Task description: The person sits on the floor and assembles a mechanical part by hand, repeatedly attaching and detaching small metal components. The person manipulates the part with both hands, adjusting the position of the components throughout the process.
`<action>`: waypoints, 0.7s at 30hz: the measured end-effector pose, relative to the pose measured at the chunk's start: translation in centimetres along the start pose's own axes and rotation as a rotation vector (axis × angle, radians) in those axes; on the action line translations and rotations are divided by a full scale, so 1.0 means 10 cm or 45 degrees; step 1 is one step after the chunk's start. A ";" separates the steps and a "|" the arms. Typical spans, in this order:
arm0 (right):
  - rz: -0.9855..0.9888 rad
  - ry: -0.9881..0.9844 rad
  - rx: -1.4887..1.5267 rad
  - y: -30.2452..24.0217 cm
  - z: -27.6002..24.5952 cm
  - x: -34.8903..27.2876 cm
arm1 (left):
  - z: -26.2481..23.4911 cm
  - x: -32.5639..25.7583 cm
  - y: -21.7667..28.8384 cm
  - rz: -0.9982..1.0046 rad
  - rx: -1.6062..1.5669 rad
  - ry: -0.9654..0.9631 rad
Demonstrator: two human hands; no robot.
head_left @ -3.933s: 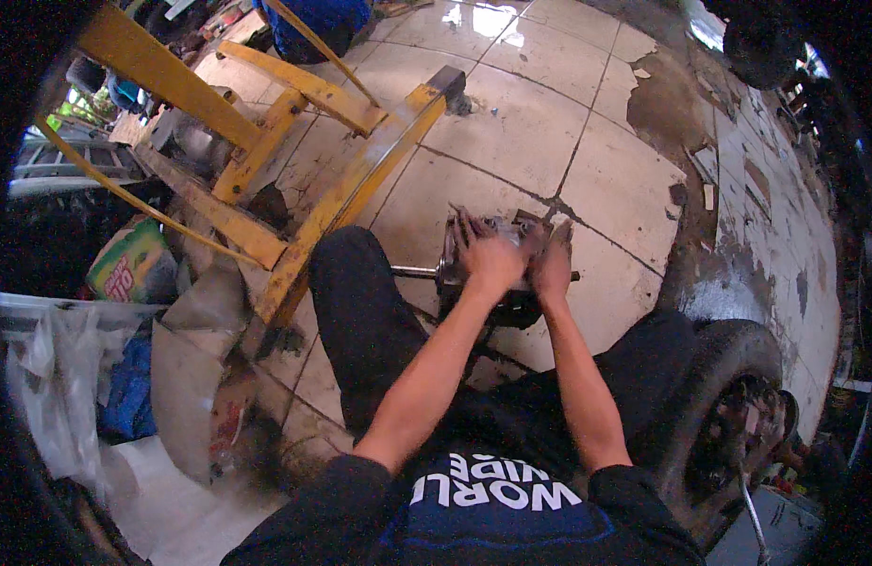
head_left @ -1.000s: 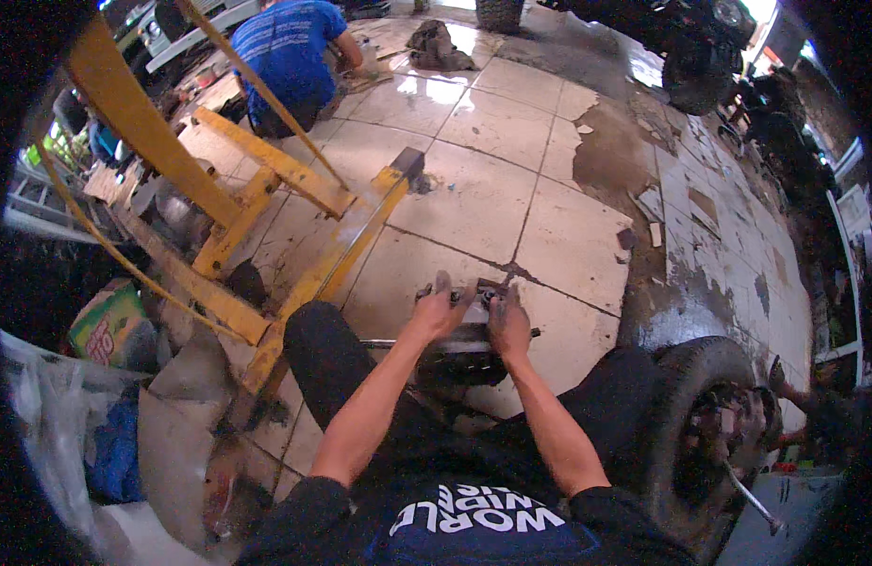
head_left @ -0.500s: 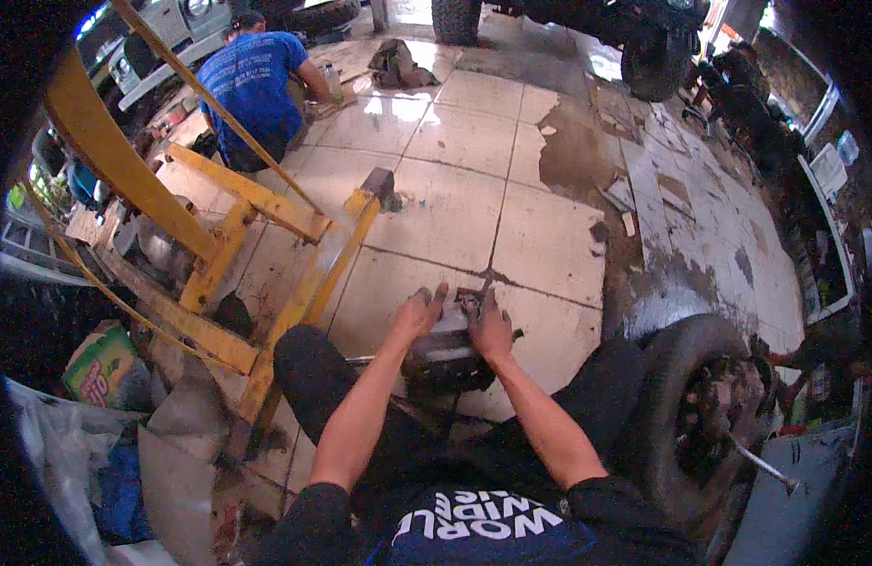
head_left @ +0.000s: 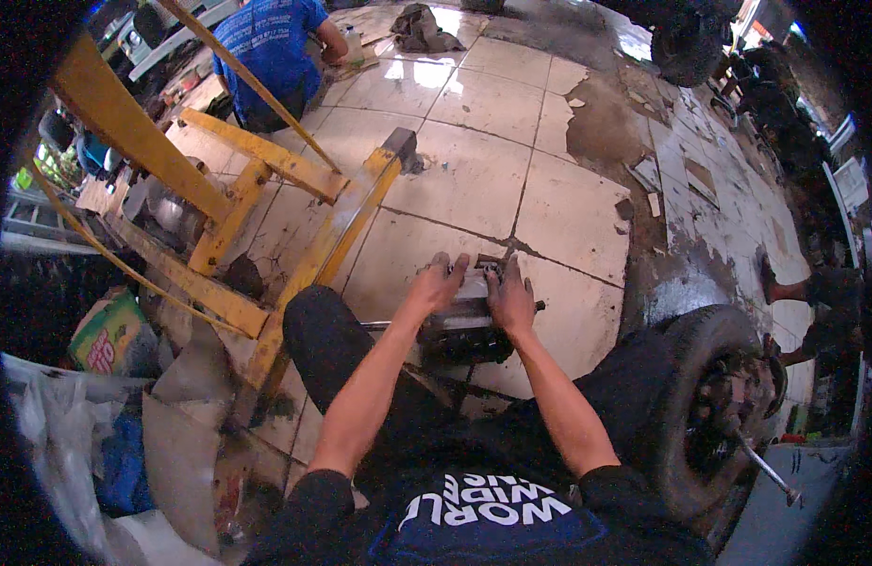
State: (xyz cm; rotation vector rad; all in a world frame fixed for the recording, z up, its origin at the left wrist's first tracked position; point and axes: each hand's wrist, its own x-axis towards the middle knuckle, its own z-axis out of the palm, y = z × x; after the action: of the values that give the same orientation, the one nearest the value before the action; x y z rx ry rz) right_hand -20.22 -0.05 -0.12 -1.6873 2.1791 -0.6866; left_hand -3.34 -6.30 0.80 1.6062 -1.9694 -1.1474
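A grimy dark metal part [head_left: 462, 341] with a greyish upper face sits on the tiled floor between my knees. My left hand [head_left: 440, 283] grips its far left end, fingers bent over the edge. Across from it, my right hand [head_left: 511, 296] holds the far right end with its fingers pointing away from me. A small dark piece [head_left: 490, 262] shows between the fingertips of both hands; its kind is too small to tell. A thin metal rod [head_left: 375, 325] sticks out by the part's left side. My palms hide much of the upper end.
A yellow steel frame [head_left: 346, 231] stands close on the left. At my right lies a tyre with a hub [head_left: 714, 406] and a protruding metal bar [head_left: 771, 472]. A person in a blue shirt [head_left: 271, 57] crouches far left; another person's foot [head_left: 785, 291] is at right. Broken tiles [head_left: 648, 174] lie beyond.
My view has tilted down and turned slightly left, so the surroundings appear higher and farther right. Both hands stay at the metal part's far end; the right hand's fingers show more extended now.
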 end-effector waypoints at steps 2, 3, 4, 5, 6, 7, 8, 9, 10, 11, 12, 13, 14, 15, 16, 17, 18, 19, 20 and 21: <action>0.046 -0.060 0.004 -0.02 0.03 -0.01 | -0.11 0.20 0.06 -0.113 -0.042 -0.163; 0.055 -0.072 0.003 -0.01 0.04 -0.01 | -0.03 0.19 -0.08 -0.041 -0.041 -0.078; 0.064 -0.084 0.002 0.00 0.04 -0.01 | 0.04 0.14 -0.26 0.028 -0.039 0.008; 0.076 -0.087 0.018 0.02 0.05 -0.02 | 0.09 0.10 -0.29 0.047 -0.030 0.045; 0.092 -0.075 0.035 0.04 0.03 -0.02 | 0.10 0.04 -0.19 0.077 -0.023 0.074; 0.108 -0.063 0.053 0.06 0.01 -0.01 | 0.09 -0.01 -0.09 0.053 -0.009 0.067; 0.099 -0.024 0.084 0.08 0.00 0.00 | 0.04 -0.08 0.03 0.022 0.012 0.066; 0.072 0.005 0.120 0.05 0.02 0.03 | -0.01 -0.04 0.06 -0.035 0.014 0.011; 0.046 0.034 0.157 0.02 0.03 0.04 | -0.07 0.07 0.10 -0.092 0.014 -0.045; 0.075 -0.017 0.142 -0.04 0.04 0.00 | -0.12 0.12 0.09 -0.149 0.014 -0.105; 0.113 -0.051 0.113 -0.04 0.00 0.00 | -0.07 0.03 0.14 -0.145 0.059 -0.068; 0.151 -0.084 0.084 -0.02 -0.03 0.00 | 0.01 -0.15 0.18 -0.142 0.104 -0.032; 0.119 -0.043 0.048 0.02 -0.05 0.01 | 0.00 -0.23 0.25 -0.128 0.155 0.014; 0.074 -0.014 0.022 0.02 0.01 0.01 | -0.03 -0.18 0.24 -0.099 0.165 0.060; 0.030 0.016 -0.005 0.03 0.06 0.05 | -0.02 -0.10 0.23 -0.070 0.175 0.104; 0.007 0.043 -0.062 0.05 0.11 0.06 | 0.01 -0.10 0.18 -0.059 0.185 0.140; 0.002 0.012 -0.009 0.01 0.10 0.04 | -0.02 -0.05 0.16 -0.111 0.160 0.068; -0.004 -0.020 0.043 -0.02 0.08 0.02 | -0.09 0.05 0.16 -0.162 0.133 -0.002; -0.002 -0.041 0.086 -0.03 0.05 0.03 | -0.12 0.12 0.16 -0.199 0.100 -0.079; -0.006 -0.026 0.058 0.06 0.06 0.04 | -0.10 0.05 0.24 -0.181 0.063 -0.059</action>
State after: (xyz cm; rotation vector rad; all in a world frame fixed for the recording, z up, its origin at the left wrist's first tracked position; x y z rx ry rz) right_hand -20.54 -0.46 -0.92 -1.6703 2.1294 -0.7119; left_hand -4.32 -7.09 3.13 1.7852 -1.9534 -1.2071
